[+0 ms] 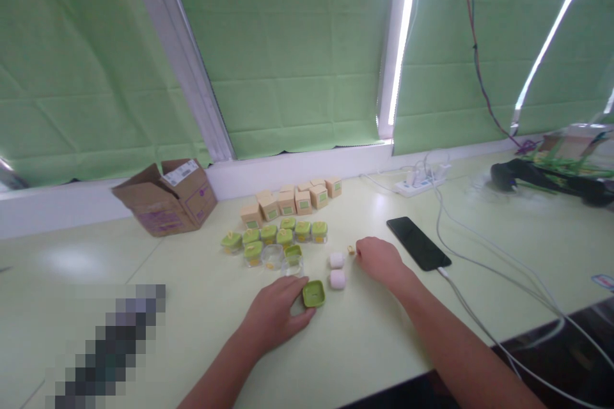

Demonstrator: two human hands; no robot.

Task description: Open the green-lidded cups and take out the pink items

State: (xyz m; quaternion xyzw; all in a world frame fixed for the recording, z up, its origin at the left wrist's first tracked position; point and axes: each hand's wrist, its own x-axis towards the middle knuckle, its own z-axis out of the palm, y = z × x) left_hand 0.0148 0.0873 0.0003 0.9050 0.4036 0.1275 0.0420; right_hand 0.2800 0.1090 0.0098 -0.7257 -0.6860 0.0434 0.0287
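My left hand grips a square green lid between thumb and fingers, its hollow side facing up on the table. My right hand is closed, with a small yellow piece at its fingertips. Between the two hands lie two whitish-pink cylinders, one pale cylinder just behind the other. Beyond my left hand are a clear open container, another clear container and a loose green lid. Several clear jars with green lids are grouped behind these.
Several small brown boxes stand in rows behind the jars. An open cardboard carton is at the back left. To the right lie a black phone on a white cable and a power strip. Black straps lie far right.
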